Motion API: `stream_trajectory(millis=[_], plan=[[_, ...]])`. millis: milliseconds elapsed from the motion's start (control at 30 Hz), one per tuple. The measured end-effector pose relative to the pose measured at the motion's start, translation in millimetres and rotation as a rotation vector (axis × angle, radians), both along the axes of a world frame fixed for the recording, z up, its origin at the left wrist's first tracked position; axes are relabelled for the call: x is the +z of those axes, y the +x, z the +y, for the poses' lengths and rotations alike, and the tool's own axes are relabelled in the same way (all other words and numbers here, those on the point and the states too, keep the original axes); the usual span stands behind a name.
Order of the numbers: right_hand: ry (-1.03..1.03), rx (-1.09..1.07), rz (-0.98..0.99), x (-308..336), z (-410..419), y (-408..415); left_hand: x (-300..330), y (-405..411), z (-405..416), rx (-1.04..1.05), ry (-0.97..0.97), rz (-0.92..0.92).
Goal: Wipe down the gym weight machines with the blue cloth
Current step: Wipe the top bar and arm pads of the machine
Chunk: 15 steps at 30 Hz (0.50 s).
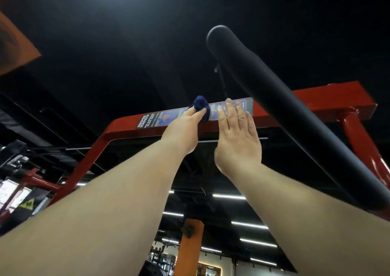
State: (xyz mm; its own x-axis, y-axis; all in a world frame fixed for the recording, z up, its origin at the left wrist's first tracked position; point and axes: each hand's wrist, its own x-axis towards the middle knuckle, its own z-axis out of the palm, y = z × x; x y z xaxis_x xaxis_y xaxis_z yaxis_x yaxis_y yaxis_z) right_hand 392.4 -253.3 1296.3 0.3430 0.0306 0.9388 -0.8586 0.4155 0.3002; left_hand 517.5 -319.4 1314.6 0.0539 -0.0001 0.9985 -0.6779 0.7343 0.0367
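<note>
item: small bunched dark-blue cloth (pixel 201 106). location: at the fingertips of the left hand (pixel 183 130), pressed against the front face of the red painted steel crossbeam (pixel 312 98) overhead, over a long printed instruction label (pixel 190 115) stuck along that beam.

left hand: reached up, fingers curled over the wad and pinning it to the beam; the thumb side is hidden, so how fully it wraps the cloth cannot be told.

right hand: (pixel 237 136) just beside the left hand, to its right, fingers straight and slightly spread, holding nothing; fingertips overlap the right end of the label and appear to touch it, likely steadying against the beam.

surroundings: thick black padded roller bar (pixel 295 115) runs diagonally from above the right hand down past that forearm, nearer the camera than the beam. beyond the left hand the beam bends down into a slanted red upright (pixel 88 161). further red frames and white placards sit low, beyond the left forearm; an orange column (pixel 187 246) and ceiling strip lights show between the forearms.

step in hand, as judged: wiping the top crossbeam, around the middle of the label.

next move, as judged: draw the cloth sideways along the beam under steady pressure, shifting the right hand clear of its path; the black roller bar looks due for wiping afterwards.
</note>
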Motion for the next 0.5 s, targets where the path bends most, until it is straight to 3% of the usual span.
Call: stream_trajectory(millis=[100,233,400,500], plan=[[0.058,-0.159,-0.030,12.5,-4.7,-15.4,-1.3,9.7,-13.8,0.042,0.039,-0.053],[0.043,-0.166,0.006,15.4,-8.3,-20.0,11.7,21.3,-26.4,0.044,0.166,0.094],[0.012,-0.269,0.039,17.5,-11.8,-15.0,12.8,-14.6,-11.0,0.012,-0.212,-0.027],[-0.013,-0.279,0.060,17.3,-11.2,-19.6,20.3,18.1,-40.8,0.092,0.019,0.058]])
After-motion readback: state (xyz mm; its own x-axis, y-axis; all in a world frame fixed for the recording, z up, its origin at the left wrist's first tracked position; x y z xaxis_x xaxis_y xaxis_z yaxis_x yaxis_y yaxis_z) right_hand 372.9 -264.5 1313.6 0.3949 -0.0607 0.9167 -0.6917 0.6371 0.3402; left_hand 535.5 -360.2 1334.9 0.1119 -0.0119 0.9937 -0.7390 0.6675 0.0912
